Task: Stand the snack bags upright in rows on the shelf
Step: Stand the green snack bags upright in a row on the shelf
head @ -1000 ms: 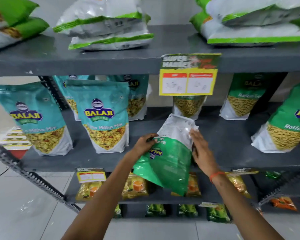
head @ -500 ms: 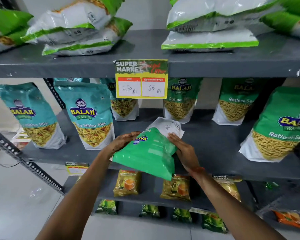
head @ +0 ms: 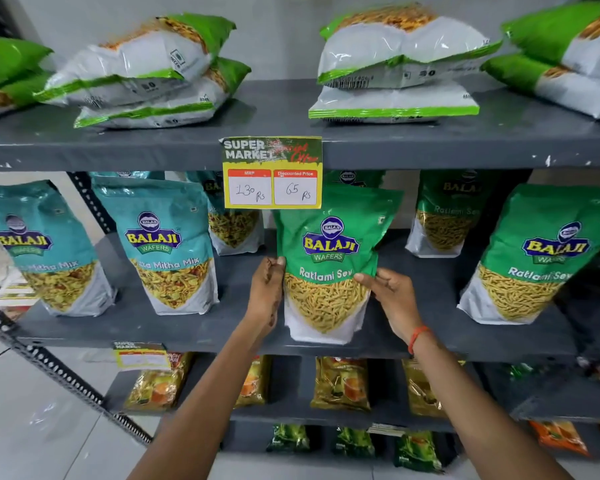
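Note:
A green Ratlami Sev bag [head: 329, 258] stands upright at the front of the grey middle shelf [head: 413, 344], label facing me. My left hand [head: 265, 292] grips its left edge and my right hand [head: 392, 299] grips its right edge. Two teal Mitha Mix bags [head: 167, 244] [head: 39, 247] stand upright to the left. Another green Ratlami Sev bag [head: 534, 254] stands at the right, and more bags [head: 445, 213] stand behind.
A yellow price tag [head: 272, 173] hangs from the upper shelf edge, just above the held bag. Stacks of bags [head: 395, 64] [head: 146, 74] lie flat on the top shelf. Smaller packets [head: 340, 382] fill the lower shelves. A perforated metal brace [head: 49, 368] slants at the left.
The green bag went from tilted and upside down in both hands to upright, front facing me, with its base on the middle shelf. The view shifted up and closer.

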The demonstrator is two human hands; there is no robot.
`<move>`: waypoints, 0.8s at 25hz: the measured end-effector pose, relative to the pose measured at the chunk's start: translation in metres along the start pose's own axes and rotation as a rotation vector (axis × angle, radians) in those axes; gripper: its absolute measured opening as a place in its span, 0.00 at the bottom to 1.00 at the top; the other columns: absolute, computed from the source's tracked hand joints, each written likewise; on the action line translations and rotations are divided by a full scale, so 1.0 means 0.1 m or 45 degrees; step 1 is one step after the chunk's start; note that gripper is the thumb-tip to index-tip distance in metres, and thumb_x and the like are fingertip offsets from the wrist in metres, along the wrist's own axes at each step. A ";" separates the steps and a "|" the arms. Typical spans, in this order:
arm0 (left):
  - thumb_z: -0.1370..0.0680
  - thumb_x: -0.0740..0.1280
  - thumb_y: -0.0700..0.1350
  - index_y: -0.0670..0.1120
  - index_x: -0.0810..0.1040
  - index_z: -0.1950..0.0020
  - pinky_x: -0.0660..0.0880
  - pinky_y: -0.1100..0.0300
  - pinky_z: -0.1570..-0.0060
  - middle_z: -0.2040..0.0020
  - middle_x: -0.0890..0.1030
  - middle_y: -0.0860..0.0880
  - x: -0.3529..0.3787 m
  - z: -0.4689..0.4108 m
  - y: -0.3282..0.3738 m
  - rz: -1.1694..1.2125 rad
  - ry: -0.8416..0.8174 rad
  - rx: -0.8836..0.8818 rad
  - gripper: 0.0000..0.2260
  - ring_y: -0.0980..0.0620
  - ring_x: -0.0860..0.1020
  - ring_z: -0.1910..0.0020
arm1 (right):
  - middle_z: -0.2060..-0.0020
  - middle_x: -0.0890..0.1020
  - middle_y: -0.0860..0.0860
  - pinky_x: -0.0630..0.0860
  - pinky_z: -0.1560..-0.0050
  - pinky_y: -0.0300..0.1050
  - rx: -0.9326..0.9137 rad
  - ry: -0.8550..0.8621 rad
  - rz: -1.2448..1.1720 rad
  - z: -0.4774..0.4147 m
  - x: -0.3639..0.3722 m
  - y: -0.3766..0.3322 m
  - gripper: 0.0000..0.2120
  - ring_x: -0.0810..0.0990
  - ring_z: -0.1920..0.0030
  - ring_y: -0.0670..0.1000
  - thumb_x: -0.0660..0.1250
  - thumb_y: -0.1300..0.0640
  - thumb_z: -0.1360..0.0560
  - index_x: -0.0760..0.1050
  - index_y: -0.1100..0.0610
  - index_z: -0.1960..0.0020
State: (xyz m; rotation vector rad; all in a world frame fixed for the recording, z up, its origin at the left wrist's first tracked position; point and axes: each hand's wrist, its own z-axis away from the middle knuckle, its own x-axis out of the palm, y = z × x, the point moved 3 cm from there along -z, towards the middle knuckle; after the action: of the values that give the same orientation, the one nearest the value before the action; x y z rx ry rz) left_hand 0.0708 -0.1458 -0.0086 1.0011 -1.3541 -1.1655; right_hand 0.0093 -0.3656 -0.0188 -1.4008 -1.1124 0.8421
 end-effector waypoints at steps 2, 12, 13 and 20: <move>0.20 0.59 0.45 0.45 0.69 0.62 0.73 0.64 0.67 0.65 0.75 0.49 0.08 0.22 0.03 0.025 0.013 -0.007 0.11 0.58 0.75 0.68 | 0.59 0.87 0.52 0.81 0.53 0.45 0.049 -0.024 -0.083 0.23 -0.04 -0.05 0.21 0.85 0.56 0.50 0.78 0.44 0.41 0.83 0.57 0.56; 0.31 0.73 0.43 0.44 0.72 0.45 0.79 0.56 0.50 0.48 0.84 0.46 0.07 1.02 0.41 -0.090 -0.453 -0.064 0.18 0.49 0.82 0.49 | 0.66 0.87 0.47 0.79 0.67 0.36 0.153 -0.215 -0.125 0.88 -0.04 -0.56 0.31 0.85 0.63 0.45 0.82 0.41 0.60 0.81 0.55 0.61; 0.33 0.75 0.39 0.45 0.71 0.42 0.80 0.58 0.51 0.46 0.84 0.47 0.07 1.09 0.44 -0.136 -0.506 -0.057 0.23 0.50 0.83 0.48 | 0.66 0.87 0.47 0.79 0.67 0.36 0.142 -0.209 -0.136 0.92 -0.05 -0.60 0.29 0.85 0.64 0.45 0.82 0.41 0.61 0.82 0.54 0.64; 0.34 0.75 0.36 0.47 0.69 0.40 0.81 0.56 0.51 0.43 0.82 0.47 0.21 0.88 0.34 -0.163 -0.555 -0.067 0.26 0.49 0.82 0.46 | 0.63 0.87 0.48 0.80 0.63 0.38 0.146 -0.146 -0.136 0.82 -0.20 -0.49 0.20 0.86 0.60 0.48 0.81 0.49 0.51 0.83 0.54 0.61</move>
State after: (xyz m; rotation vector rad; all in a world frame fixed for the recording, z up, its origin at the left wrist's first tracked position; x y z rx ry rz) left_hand -0.0181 -0.1505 0.0297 0.8335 -1.6028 -1.5728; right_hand -0.0816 -0.3612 0.0159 -1.2001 -1.1962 0.9034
